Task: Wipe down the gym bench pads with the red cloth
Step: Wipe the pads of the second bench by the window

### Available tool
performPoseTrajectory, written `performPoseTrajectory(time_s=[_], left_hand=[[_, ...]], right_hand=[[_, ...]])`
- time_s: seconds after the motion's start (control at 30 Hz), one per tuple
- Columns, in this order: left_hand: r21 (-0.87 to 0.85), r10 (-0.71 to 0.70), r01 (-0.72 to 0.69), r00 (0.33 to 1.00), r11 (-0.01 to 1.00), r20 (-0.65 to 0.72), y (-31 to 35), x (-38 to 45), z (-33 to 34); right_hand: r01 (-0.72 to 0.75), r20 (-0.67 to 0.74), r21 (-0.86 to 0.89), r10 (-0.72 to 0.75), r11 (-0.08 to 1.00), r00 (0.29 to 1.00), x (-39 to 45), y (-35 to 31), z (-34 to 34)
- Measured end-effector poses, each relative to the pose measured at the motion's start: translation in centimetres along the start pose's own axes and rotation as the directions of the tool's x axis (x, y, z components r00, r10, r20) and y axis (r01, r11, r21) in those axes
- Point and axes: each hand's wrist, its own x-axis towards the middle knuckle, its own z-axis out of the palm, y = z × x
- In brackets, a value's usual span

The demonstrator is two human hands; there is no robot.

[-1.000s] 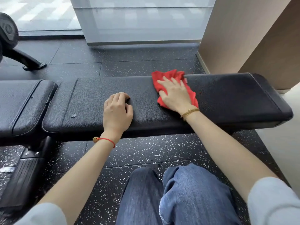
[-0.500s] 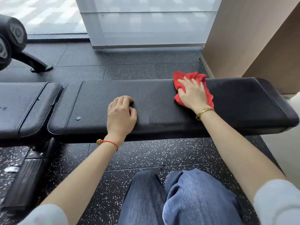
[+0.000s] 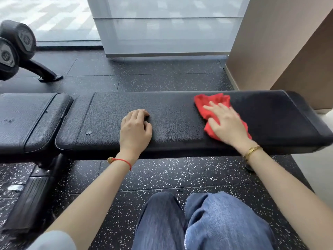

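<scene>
One red cloth (image 3: 214, 105) is seen, crumpled on the long bench pad (image 3: 173, 112) at about two o'clock from the view's centre. It is pressed flat by the right hand (image 3: 228, 121), whose fingers are straight and slightly spread. The cloth is judged light, soft and limp; it would bunch if pushed from one edge, so it is best held under the whole palm. The left hand (image 3: 135, 129) is rested on the same pad at about eleven o'clock, fingers curled under; nothing appears to be held, though the fingertips are hidden. Two pads are counted, the shorter seat pad (image 3: 30, 118) lying at nine o'clock. Two hands are in use.
</scene>
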Motion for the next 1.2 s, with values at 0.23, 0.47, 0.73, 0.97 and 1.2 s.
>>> performPoseTrajectory(time_s=[0.23,0.47,0.73,0.97,1.2], left_hand=[[0.035,-0.022,0.021,1.000,0.999,0.019,0.4,0.1,-0.1],[0.014,-0.032,0.032,0.999,0.999,0.015,0.5,0.0,-0.3],[0.041,-0.009,0.008,1.000,0.999,0.023,0.5,-0.2,-0.3],[-0.030,0.013,-0.013,1.000,0.999,0.000,5.5,0.0,0.5],[-0.091,0.140,-0.130,0.985,0.987,0.106,13.8,-0.3,5.0]], right_hand=[[-0.114,0.065,-0.025,0.116,0.993,0.991,6.5,-2.8,1.1],[0.267,0.107,0.046,-0.270,0.963,0.957,0.3,-7.7,1.9],[-0.118,-0.050,-0.037,0.117,0.992,0.992,-0.9,2.1,-0.8],[-0.076,0.028,-0.022,0.077,0.997,0.997,1.7,-1.0,0.1],[-0.023,-0.035,-0.002,0.023,1.000,0.999,-4.9,2.2,-1.2]])
